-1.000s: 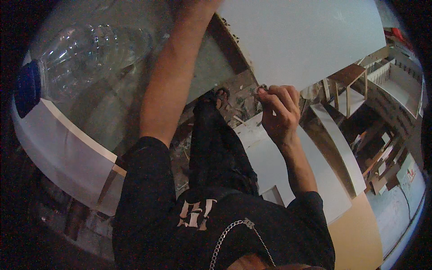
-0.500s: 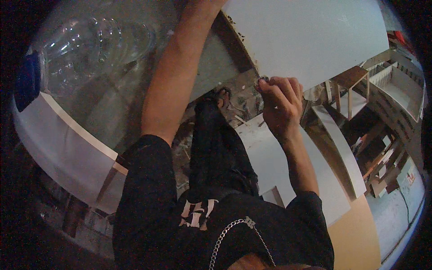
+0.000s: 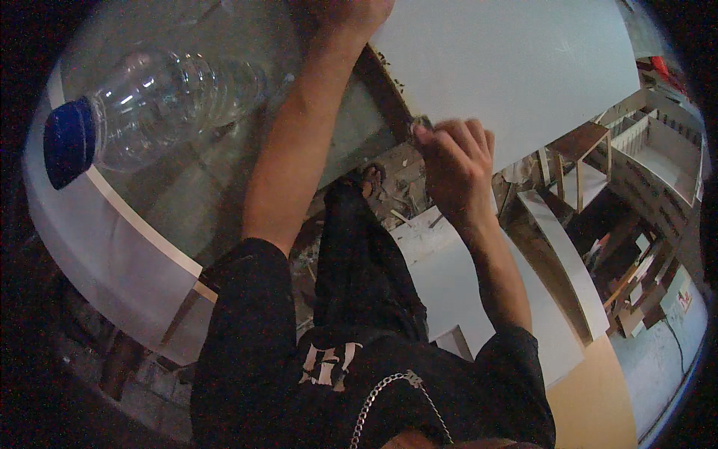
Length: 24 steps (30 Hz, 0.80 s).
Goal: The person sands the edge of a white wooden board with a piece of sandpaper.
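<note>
A large white panel (image 3: 516,67) lies ahead of me, its rough brown left edge (image 3: 390,93) flecked with dark crumbs. My right hand (image 3: 458,168) is closed at the near corner of that edge. Between its thumb and fingers is a small greyish piece (image 3: 420,126), too small and blurred to name, which meets the panel's edge. My left hand (image 3: 359,13) is at the top of the view, by the far part of the same edge. Its fingers are cut off by the frame.
A big clear plastic bottle with a blue cap (image 3: 69,142) lies at the left, above a white board (image 3: 112,232). More white boards (image 3: 449,262) stand below right. A wooden stool-like frame (image 3: 580,153), an open box (image 3: 666,150) and offcuts (image 3: 636,277) lie farther right. Debris covers the floor.
My right hand has moved a little up and left along the panel's edge. The left hand shows slightly more. The bottle sits farther right in view as the head shifts.
</note>
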Motion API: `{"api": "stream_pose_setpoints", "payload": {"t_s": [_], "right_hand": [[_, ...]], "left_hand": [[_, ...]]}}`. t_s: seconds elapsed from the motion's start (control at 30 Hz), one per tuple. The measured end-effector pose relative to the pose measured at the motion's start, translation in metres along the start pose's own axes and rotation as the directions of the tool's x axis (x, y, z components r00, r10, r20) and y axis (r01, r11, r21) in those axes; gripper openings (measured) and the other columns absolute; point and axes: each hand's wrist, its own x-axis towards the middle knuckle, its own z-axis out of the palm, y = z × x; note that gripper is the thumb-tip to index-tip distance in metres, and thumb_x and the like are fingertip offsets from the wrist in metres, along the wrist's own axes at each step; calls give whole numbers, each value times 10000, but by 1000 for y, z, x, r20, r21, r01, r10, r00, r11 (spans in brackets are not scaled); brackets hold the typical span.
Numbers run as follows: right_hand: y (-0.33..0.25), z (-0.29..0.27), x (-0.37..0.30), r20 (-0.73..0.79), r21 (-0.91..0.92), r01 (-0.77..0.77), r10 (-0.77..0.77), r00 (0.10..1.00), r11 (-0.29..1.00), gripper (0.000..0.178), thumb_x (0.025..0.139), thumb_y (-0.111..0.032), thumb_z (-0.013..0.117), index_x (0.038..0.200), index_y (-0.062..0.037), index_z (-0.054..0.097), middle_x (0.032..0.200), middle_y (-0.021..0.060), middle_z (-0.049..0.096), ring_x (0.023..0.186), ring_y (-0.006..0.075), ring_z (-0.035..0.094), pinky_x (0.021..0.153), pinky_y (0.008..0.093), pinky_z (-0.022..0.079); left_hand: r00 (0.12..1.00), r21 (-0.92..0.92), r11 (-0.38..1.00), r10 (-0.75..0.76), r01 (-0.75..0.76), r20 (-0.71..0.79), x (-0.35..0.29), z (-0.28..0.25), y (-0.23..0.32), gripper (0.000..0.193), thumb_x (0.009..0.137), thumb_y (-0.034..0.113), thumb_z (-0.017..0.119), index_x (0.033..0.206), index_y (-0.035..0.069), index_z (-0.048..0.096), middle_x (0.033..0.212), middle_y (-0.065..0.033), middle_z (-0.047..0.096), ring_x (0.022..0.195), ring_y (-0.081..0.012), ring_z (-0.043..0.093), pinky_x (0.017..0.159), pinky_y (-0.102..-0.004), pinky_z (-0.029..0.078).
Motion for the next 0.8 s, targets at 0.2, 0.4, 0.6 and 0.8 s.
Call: {"api": "stream_pose_setpoints", "payload": {"t_s": [0.2,0.4,0.6,0.8], "right_hand": [[5,-28,-23,72,107,-62,54,996,992,215,773,-102,789,965,-158,708,908,3,654,871,228,606,761,369,413],[-4,-37,-16,11,137,-177,177,984,975,196,772,-54,828,936,-100,732,873,41,671,783,217,627,717,343,462],[1,-18,-14,-68,87,-94,100,993,992,196,742,-22,836,903,-80,739,854,50,669,791,214,641,715,327,476],[3,-5,12,-65,109,-27,34,997,994,167,729,-11,820,843,-75,716,834,41,653,765,231,615,708,339,445]], "left_hand": [[999,-51,998,-28,29,29,4,-3,7,533,849,151,760,1313,76,508,1338,-176,503,1301,-389,451,1096,-559,351],[999,-94,995,-40,44,37,5,-2,5,510,873,133,745,1315,57,501,1330,-188,494,1297,-402,443,1104,-553,358],[963,-296,925,-187,239,194,12,-22,19,523,874,129,747,1328,58,498,1346,-186,492,1310,-408,434,1111,-544,360],[999,-30,999,-29,30,20,0,-2,1,521,879,165,746,1333,76,507,1357,-173,496,1342,-388,427,1120,-571,334]]}}
